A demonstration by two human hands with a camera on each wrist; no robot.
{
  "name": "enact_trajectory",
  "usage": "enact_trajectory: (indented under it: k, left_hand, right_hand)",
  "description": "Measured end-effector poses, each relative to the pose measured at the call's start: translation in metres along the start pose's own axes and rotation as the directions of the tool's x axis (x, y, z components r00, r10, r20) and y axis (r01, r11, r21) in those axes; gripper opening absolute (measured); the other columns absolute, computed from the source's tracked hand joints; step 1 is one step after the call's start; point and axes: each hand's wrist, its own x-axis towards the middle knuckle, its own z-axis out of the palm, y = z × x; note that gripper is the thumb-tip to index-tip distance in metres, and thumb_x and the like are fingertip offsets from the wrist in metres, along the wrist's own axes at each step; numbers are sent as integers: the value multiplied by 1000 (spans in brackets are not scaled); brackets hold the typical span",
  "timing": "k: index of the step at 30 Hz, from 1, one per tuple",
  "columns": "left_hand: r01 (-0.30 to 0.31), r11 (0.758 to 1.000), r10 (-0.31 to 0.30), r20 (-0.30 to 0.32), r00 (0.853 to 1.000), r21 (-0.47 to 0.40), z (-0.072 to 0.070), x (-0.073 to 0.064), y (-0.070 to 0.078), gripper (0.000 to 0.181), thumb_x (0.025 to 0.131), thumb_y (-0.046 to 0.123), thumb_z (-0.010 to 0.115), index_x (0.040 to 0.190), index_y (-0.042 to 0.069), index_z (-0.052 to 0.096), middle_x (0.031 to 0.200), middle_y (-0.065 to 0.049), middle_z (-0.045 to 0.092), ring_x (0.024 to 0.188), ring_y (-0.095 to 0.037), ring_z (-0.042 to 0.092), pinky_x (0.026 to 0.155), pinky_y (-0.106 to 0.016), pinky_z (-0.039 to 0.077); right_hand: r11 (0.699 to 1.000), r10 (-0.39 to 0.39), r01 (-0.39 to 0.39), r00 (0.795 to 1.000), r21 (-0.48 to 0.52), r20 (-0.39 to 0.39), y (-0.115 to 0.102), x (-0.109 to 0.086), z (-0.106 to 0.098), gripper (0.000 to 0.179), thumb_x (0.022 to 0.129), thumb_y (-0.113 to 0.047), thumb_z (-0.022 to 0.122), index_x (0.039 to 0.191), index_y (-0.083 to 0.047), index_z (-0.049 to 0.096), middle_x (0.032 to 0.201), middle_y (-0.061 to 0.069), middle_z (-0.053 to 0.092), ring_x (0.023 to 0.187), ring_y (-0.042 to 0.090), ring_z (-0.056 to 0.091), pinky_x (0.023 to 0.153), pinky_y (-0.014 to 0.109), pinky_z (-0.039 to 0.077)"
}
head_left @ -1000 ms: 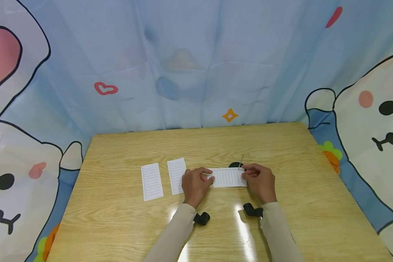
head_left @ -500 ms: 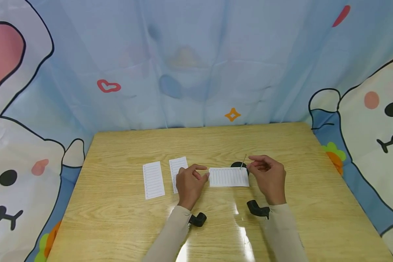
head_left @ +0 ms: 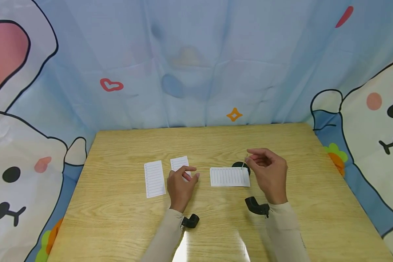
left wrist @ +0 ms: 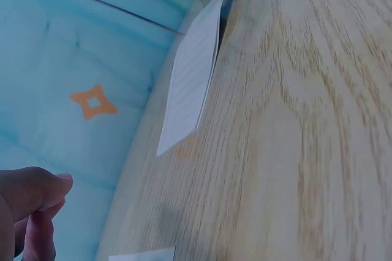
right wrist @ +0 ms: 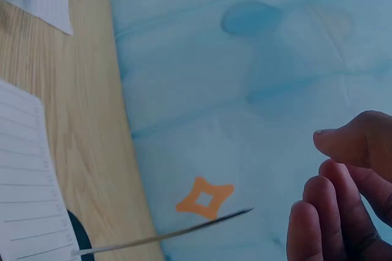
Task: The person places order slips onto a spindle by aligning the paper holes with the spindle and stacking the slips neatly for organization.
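Observation:
A white ruled card [head_left: 230,177] lies sideways on the table; in the left wrist view its edge looks doubled, like stacked sheets [left wrist: 193,68]. A thin, stiff-looking strand [right wrist: 165,234] rises from its far right corner, and a black round object [head_left: 237,164] shows partly behind that corner. My right hand [head_left: 270,173] hovers beside the strand's upper end, fingers loosely bent; the right wrist view shows a gap between them. My left hand [head_left: 182,187], holding nothing, is over a second ruled card [head_left: 179,162] and partly hides it. A third ruled card [head_left: 155,179] lies farther left.
The wooden table [head_left: 124,145] ends at a light blue cartoon-print curtain [head_left: 196,72] along its back edge. Black wrist-worn devices, one on the left wrist [head_left: 190,221] and one on the right [head_left: 257,206], stick out inward above the table.
Both hands have let go of the sideways card. The left hand has moved left, over the second card. The right hand has risen and shifted slightly right, beside the strand.

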Motion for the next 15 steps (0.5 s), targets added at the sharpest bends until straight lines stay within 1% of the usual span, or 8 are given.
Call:
enact_trajectory:
  k: [6, 10, 15]
  left_hand:
    - [31, 999, -31, -33, 999, 11, -10, -2, -7, 18, 80, 22, 91, 97, 26, 84, 66, 4, 63, 71, -14, 48, 60, -29, 37]
    - [43, 999, -41, -50, 998, 28, -16, -3, -12, 19, 79, 22, 92, 96, 26, 84, 67, 4, 66, 73, -14, 50, 61, -28, 37]
    - [50, 998, -47, -68, 997, 35, -23, -6, -20, 21, 78, 20, 93, 96, 25, 84, 69, 4, 67, 73, -15, 49, 62, -30, 37]
  right_hand:
    - [998, -28, 26, 999, 55, 36, -13, 2, 8, 21, 89, -2, 84, 109, -6, 82, 88, 3, 72, 77, 10, 67, 74, 17, 56]
    - [996, -60, 54, 995, 72, 85, -20, 4, 15, 19, 90, -4, 83, 108, -9, 83, 89, 7, 73, 77, 11, 68, 75, 18, 56]
    - [992, -111, 100, 984, 80, 138, -25, 7, 26, 20, 90, -3, 83, 107, -12, 82, 90, 11, 74, 77, 9, 68, 77, 18, 56]
